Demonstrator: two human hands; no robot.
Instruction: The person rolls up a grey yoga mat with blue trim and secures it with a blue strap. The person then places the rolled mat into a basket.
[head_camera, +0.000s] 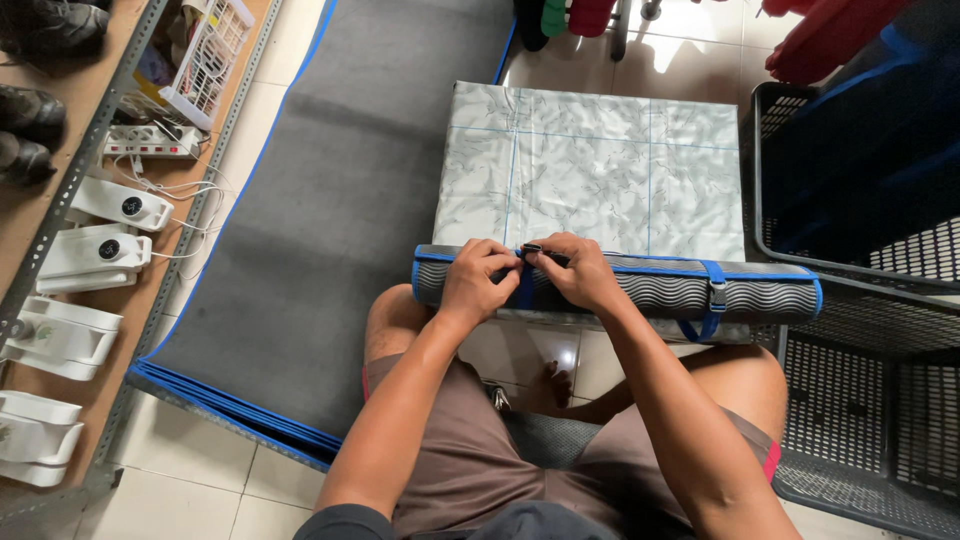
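Rolled mat (640, 285), grey with wavy pattern and blue edging, laid crosswise on near edge of patterned counter (600, 170), above seated knees for easy reach. Left hand (480, 283) pressed over roll, fingers curled and pinching blue strap (524, 285) at mid-length, presumably to keep roll tight. Right hand (578, 272) clenched on same strap's dark buckle end, touching left. Second strap (714, 300) already buckled near right end. Flat grey mat (330, 220) spread on floor at left; black mesh basket (870, 330) at right.

both forearms reach forward; left hand (479, 283) and right hand (580, 272) meet, fingers curled and pinching, thumbs nearly touching.
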